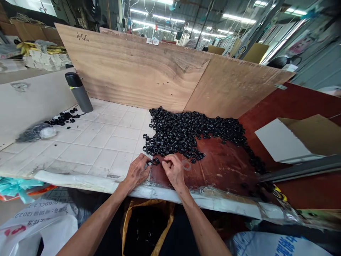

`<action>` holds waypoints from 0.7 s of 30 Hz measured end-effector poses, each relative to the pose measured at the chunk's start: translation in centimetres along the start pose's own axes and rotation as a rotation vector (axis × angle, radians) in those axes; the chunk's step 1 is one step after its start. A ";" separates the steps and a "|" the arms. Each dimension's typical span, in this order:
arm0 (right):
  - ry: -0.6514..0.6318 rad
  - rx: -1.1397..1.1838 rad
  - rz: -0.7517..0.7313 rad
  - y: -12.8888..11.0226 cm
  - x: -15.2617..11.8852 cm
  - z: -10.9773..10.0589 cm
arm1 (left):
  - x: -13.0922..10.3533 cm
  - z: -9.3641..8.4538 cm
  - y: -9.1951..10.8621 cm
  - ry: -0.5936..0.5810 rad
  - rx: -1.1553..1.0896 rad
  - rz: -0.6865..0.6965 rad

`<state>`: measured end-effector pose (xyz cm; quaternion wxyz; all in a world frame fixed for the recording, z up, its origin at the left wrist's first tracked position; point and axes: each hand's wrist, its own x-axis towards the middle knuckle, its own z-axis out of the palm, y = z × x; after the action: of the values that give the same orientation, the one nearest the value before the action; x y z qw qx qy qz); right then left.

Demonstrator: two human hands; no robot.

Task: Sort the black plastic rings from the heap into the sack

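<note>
A large heap of small black ring-shaped pieces [176, 129] lies on the table, against the wooden board. Near the table's front edge, my left hand [137, 171] has its fingers closed, with a small black ring [149, 163] at its fingertips. Another black ring [156, 161] sits between my two hands, apart from the heap. Just right of it is my right hand [174, 171], its thumb and fingers drawn together; whatever may be between them is hidden. Below the table edge, an open yellow-rimmed sack [128, 227] stands between my legs, dark inside.
A grey bottle [82, 97] stands at the left, near a plastic bag [33, 132] and scattered black bits [64, 118]. An upright plywood board [133, 67] closes off the back. To the right are an open cardboard box [282, 140] and a grey metal bar [301, 169].
</note>
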<state>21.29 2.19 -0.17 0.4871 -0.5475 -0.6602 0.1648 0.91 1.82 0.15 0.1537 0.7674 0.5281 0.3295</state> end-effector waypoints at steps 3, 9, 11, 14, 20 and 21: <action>0.231 -0.123 0.073 1.4 0.3 -0.3 | -0.3 -0.3 0.2 -0.018 0.015 0.027; -0.025 -0.082 -0.009 2.1 0.6 0.1 | -0.7 -0.3 0.2 -0.110 0.055 0.166; -0.067 -0.075 -0.023 2.0 0.5 0.3 | -0.7 -0.2 0.1 -0.117 0.052 0.174; -0.044 -0.098 -0.020 1.8 0.5 0.5 | -0.7 -0.3 0.1 -0.112 0.028 0.145; -0.152 -0.179 -0.075 1.4 0.8 0.8 | -0.7 -0.3 0.1 -0.109 0.008 0.116; -0.161 -0.184 -0.083 1.3 0.8 0.8 | -0.7 -0.2 0.1 -0.106 0.014 0.121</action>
<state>21.46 3.65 -1.16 0.3869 -0.5470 -0.7315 0.1266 0.63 1.11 0.12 0.1560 0.8153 0.4742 0.2934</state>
